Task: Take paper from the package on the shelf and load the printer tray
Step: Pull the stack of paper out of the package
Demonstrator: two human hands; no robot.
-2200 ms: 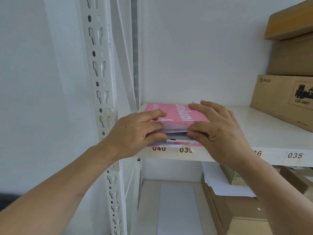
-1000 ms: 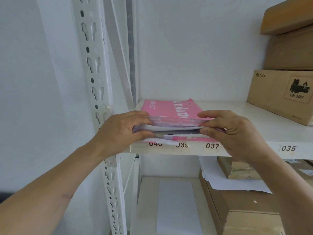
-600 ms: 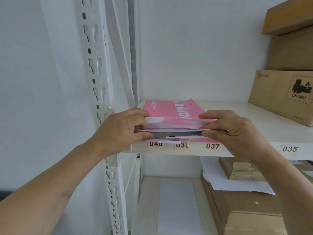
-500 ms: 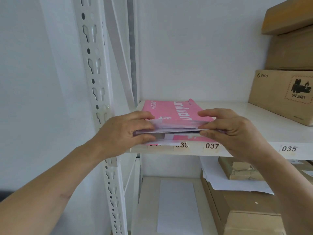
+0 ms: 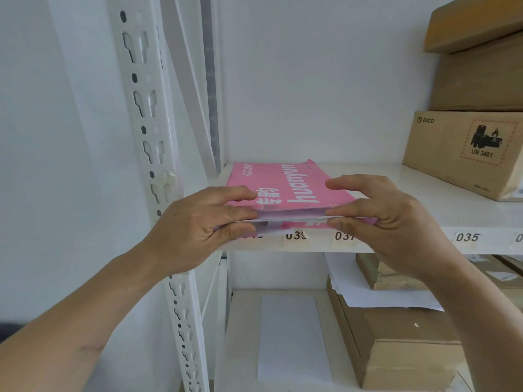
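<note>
A pink paper package [image 5: 285, 183] lies flat on the white shelf [image 5: 396, 190], its open end facing me at the front edge. My left hand [image 5: 198, 222] pinches the package's near left corner, thumb under and fingers on top. My right hand [image 5: 387, 219] pinches the near right corner the same way. Between them the wrapper mouth shows a thin white edge of paper [image 5: 291, 219]. The printer is not in view.
Brown cardboard boxes [image 5: 464, 154] are stacked at the right of the same shelf. A white perforated upright [image 5: 147, 137] stands to the left. On the lower shelf lie a white sheet [image 5: 291, 335], loose paper and more cardboard boxes [image 5: 402, 346].
Both hands stay at the package's near end. The wrapper mouth, lifted open a moment ago, is now pressed flatter, and the left fingers have slid further over the top.
</note>
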